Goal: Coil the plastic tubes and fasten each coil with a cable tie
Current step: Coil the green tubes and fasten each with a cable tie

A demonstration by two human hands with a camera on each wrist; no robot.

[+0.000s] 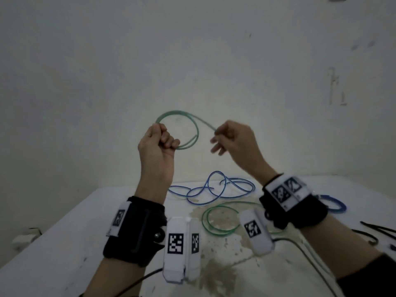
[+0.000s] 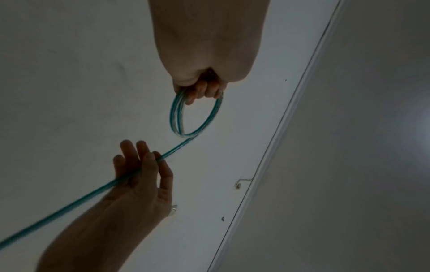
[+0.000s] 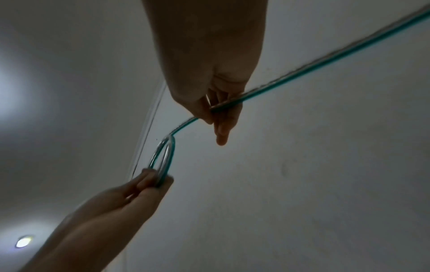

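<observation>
Both hands are raised above the table. My left hand (image 1: 160, 138) grips a small coil of green tube (image 1: 188, 129), a couple of loops wide, also seen in the left wrist view as the green coil (image 2: 197, 117). From the coil a straight run of the tube leads to my right hand (image 1: 227, 136), which pinches it between thumb and fingers (image 3: 218, 114). The tube's loose length (image 3: 325, 64) trails off behind that hand, and more green tube (image 1: 216, 219) lies looped on the table. A blue tube (image 1: 212, 189) lies uncoiled further back.
A white table (image 1: 64, 243) with a stained patch stands against a pale wall. A blue coil (image 1: 334, 203) lies at the right behind my right wrist. Black cable ties (image 1: 377, 230) lie near the right edge. A small white object (image 1: 27, 234) sits off the table's left.
</observation>
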